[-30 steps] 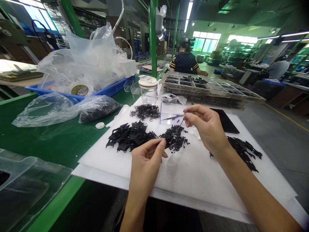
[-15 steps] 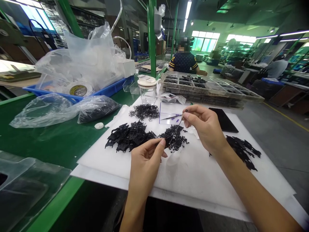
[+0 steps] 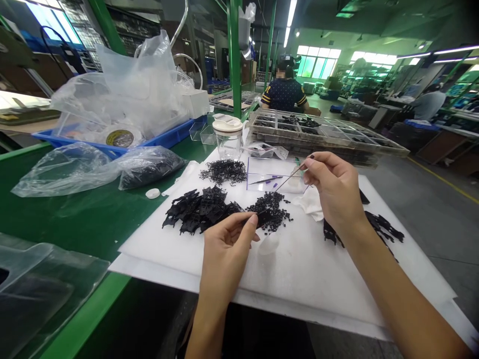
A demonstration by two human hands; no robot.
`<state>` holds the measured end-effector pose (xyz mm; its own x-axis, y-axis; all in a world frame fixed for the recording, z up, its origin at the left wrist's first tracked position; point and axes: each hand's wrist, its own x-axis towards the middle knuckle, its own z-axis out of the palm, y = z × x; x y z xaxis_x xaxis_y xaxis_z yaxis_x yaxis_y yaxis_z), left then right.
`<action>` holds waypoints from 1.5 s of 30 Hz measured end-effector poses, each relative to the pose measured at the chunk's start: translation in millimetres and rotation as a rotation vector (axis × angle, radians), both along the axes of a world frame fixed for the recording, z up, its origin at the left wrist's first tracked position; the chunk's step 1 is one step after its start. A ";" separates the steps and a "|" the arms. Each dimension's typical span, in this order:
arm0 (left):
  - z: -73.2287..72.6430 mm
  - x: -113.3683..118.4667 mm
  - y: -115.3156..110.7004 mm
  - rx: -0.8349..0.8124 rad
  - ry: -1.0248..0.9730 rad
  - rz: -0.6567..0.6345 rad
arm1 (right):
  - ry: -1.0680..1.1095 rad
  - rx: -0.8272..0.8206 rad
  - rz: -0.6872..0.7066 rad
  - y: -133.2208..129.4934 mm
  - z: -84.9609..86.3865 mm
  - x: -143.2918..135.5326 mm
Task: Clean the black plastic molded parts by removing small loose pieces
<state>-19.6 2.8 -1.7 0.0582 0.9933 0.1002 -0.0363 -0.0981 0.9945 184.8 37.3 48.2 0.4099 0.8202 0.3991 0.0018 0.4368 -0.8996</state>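
Note:
My left hand (image 3: pixel 226 249) pinches a flat black plastic part (image 3: pixel 264 218) between thumb and fingers, low over the white sheet (image 3: pixel 299 279). In my right hand (image 3: pixel 333 187) is a thin pointed metal tool (image 3: pixel 290 178), slanting down left with its tip by a heap of tiny black pieces (image 3: pixel 272 203). Whether it has one or two prongs is too fine to see. Flat black parts lie in a pile (image 3: pixel 200 209) left of that heap, with spindly black pieces (image 3: pixel 223 171) behind. A clear plate (image 3: pixel 258 166) carries another pointed tool (image 3: pixel 265 180) and small purple bits.
More black parts (image 3: pixel 385 227) lie beside my right forearm. Behind are a lidded clear jar (image 3: pixel 229 139) and a compartment tray (image 3: pixel 325 130). On the left stand a blue bin (image 3: pixel 164 144) with plastic bags and a bag of black pieces (image 3: pixel 149 167). A person (image 3: pixel 284 94) sits farther back.
My right hand has moved right and slightly up, drawing the tool's tip away from the black part. My left hand stays nearly still, still gripping that part.

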 end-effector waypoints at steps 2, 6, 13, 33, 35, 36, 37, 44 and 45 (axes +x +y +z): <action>-0.3 0.0 0.4 0.007 0.000 -0.005 | -0.051 0.011 -0.034 1.0 -1.7 1.5; -0.8 0.1 0.7 0.012 0.004 -0.007 | -0.163 0.041 -0.076 2.5 -4.3 2.5; 2.2 1.6 -1.2 0.025 0.010 0.008 | -0.264 0.024 -0.110 0.6 -3.6 -2.3; 5.0 2.2 -2.3 0.036 0.010 -0.001 | -0.383 -0.029 -0.142 -2.6 -2.6 -6.9; 5.9 3.0 -3.2 0.035 0.009 0.015 | -0.383 -0.027 -0.140 -2.4 -2.9 -6.9; 6.5 3.7 -3.9 0.033 0.004 0.028 | -0.384 -0.026 -0.141 -2.3 -3.1 -6.9; 7.2 4.5 -4.6 0.032 -0.002 0.042 | -0.384 -0.024 -0.142 -2.2 -3.4 -6.9; 9.0 6.6 -6.5 0.030 -0.007 0.046 | -0.395 -0.019 -0.128 -1.8 -5.4 -7.0; 8.9 6.4 -6.4 0.031 -0.007 0.044 | -0.397 -0.021 -0.130 -1.9 -5.4 -7.2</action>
<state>-13.1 -3.6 7.2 0.0133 0.9913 0.1312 -0.0382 -0.1307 0.9907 177.6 35.5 42.8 0.3282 0.7813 0.5308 0.4038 0.3920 -0.8266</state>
